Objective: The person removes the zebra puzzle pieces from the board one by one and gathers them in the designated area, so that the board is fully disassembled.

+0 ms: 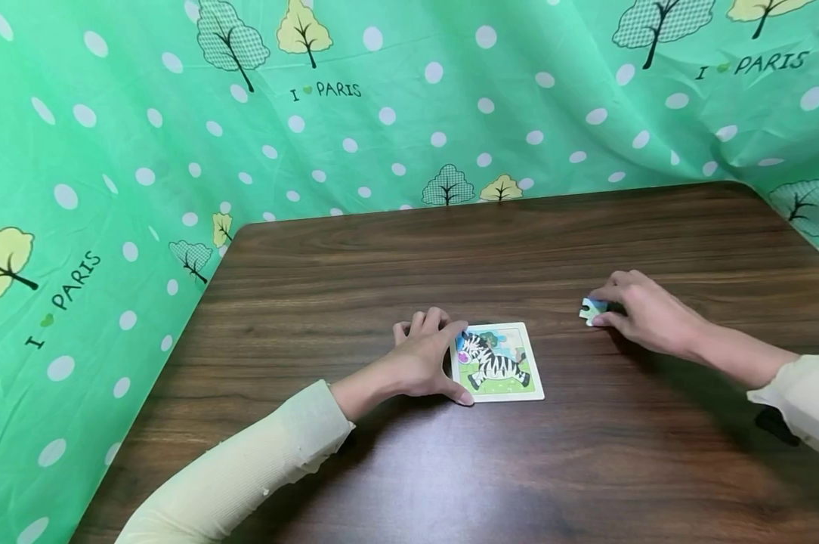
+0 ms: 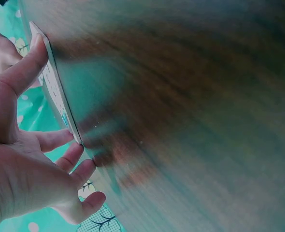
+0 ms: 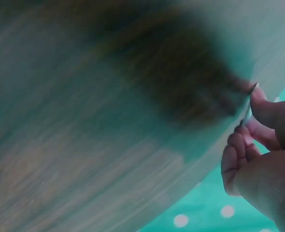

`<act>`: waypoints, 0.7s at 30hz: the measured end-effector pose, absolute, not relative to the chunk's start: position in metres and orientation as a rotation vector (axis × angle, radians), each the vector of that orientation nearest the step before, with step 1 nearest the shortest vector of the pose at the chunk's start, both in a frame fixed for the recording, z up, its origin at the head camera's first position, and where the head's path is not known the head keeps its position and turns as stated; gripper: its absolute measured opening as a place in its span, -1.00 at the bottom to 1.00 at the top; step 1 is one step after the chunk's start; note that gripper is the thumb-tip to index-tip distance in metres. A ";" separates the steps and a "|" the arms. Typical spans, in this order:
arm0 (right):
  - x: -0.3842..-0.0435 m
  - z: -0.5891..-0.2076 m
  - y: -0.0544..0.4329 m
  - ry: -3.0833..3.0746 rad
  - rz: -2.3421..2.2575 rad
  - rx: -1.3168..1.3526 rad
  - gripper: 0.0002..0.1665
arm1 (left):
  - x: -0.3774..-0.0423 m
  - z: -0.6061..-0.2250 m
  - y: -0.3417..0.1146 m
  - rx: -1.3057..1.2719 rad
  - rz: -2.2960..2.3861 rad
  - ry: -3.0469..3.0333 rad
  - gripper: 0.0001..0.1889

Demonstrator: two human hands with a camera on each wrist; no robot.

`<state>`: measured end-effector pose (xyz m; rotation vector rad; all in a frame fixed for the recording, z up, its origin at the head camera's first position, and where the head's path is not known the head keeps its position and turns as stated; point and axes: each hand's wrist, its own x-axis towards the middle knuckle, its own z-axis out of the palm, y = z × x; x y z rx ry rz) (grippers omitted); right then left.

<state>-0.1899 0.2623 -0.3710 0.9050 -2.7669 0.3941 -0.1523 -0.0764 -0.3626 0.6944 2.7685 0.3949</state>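
Observation:
A square zebra jigsaw puzzle (image 1: 496,363) in a white frame lies flat on the dark wooden table. My left hand (image 1: 419,363) spans its left side, thumb at the near corner and index finger at the far corner. In the left wrist view the puzzle frame (image 2: 60,92) shows edge-on between thumb and fingers. To the right of the puzzle, my right hand (image 1: 644,313) pinches a blue-and-green jigsaw piece (image 1: 591,310) between thumb and fingers. That piece appears only as a thin edge beside the right hand (image 3: 263,150) in the right wrist view.
The brown table (image 1: 355,264) has rounded far corners and a glossy surface. A green curtain (image 1: 396,98) with white dots and trees hangs along its back and left. A small dark object (image 1: 777,425) shows under the right sleeve.

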 end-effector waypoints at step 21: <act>-0.174 -0.356 0.176 -2.916 0.918 0.935 -0.62 | -0.152 -0.362 -0.075 0.697 0.394 2.759 0.14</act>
